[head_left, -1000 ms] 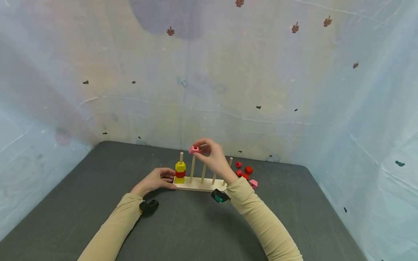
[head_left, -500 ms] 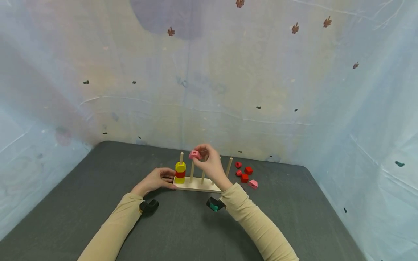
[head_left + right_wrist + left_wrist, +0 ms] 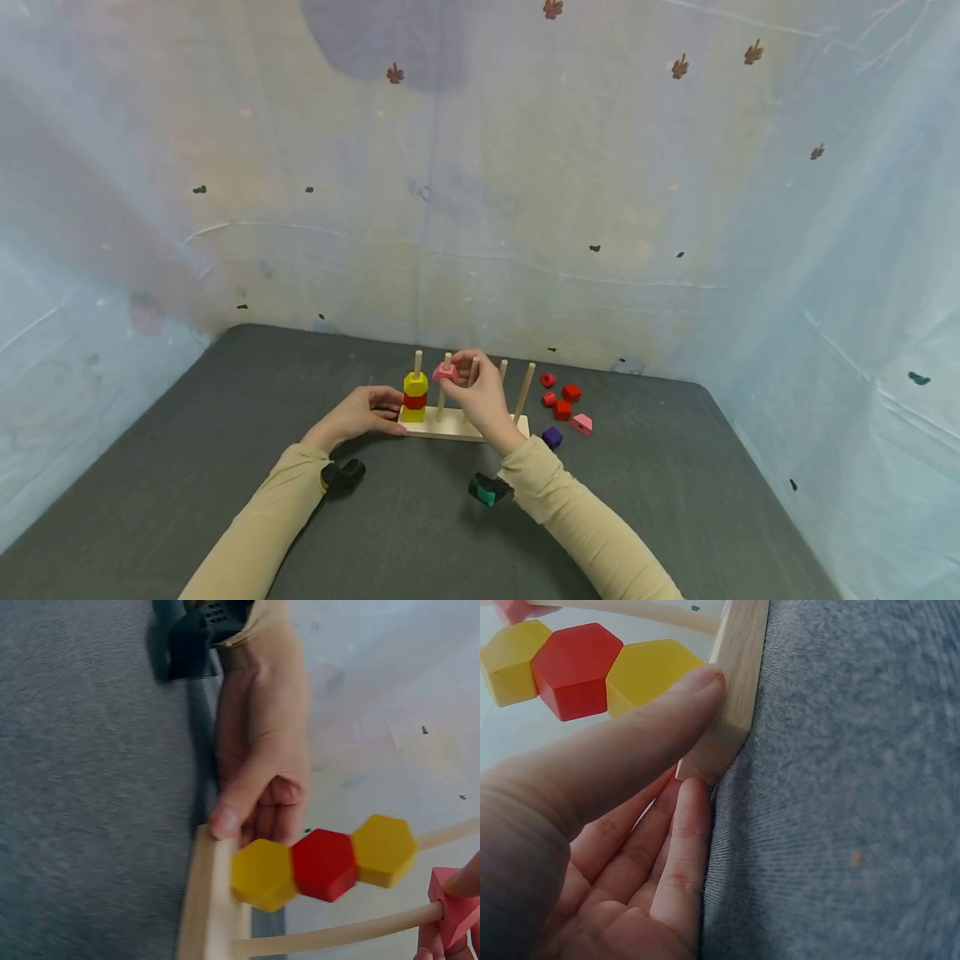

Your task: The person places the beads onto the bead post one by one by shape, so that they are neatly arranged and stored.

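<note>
A wooden peg stand [image 3: 437, 425] with several upright pegs sits on the table. My left hand [image 3: 363, 414] grips its left end, thumb on the base's edge and fingers at the end face, as the left wrist view shows. On the leftmost peg are stacked a yellow bead [image 3: 262, 874], a red bead [image 3: 323, 864] and another yellow bead [image 3: 383, 850], all hexagonal in the right wrist view. My right hand [image 3: 483, 400] pinches a pink bead [image 3: 442, 372] threaded on the upper part of the second peg, whose tip pokes out above it.
Right of the stand lie several red beads [image 3: 562, 410], a pink bead [image 3: 581, 424] and a purple bead [image 3: 552, 437]. The dark grey table [image 3: 390, 533] is bounded by plastic sheeting [image 3: 480, 250] at the back and sides.
The pink bead has gone from above the second peg down onto it, with the right hand lowering too. The purple bead has come into sight from behind the right arm. The left hand stays put.
</note>
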Available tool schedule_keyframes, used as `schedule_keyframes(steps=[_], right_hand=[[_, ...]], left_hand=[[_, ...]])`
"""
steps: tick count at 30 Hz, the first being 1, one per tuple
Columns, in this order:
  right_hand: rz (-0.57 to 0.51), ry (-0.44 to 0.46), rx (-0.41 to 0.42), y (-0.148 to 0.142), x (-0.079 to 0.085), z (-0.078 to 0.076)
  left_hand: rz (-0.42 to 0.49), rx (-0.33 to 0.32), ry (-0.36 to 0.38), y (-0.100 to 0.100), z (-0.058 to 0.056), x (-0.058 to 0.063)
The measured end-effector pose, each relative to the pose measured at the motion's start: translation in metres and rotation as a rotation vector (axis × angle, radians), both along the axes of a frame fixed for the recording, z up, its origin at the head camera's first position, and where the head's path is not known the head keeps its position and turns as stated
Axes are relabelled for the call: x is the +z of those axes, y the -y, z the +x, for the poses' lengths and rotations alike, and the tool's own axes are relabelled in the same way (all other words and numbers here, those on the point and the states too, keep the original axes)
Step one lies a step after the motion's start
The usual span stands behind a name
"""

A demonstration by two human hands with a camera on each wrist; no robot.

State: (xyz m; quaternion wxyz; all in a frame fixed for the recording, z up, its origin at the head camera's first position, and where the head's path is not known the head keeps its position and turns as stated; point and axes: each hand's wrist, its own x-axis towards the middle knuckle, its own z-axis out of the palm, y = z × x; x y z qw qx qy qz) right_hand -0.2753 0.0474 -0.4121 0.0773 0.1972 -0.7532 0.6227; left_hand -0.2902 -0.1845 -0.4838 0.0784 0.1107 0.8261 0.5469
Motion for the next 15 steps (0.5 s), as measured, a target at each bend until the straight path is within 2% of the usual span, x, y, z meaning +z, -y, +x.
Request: schedule_keyframes(steps=[4, 11, 15], right_hand=[[0.010, 0.042, 0.011, 0.000, -0.009, 0.002], [0.025, 0.077, 0.029, -0.001, -0.011, 0.020], [0.036, 0.063, 0.024, -0.001, -0.030, 0.012]], left_hand=[[0.001, 0.000, -0.002, 0.000, -0.001, -0.001], [0.010, -0.008, 0.000, 0.001, -0.002, -0.003], [0.009, -0.008, -0.006, 0.001, -0.001, -0.003]])
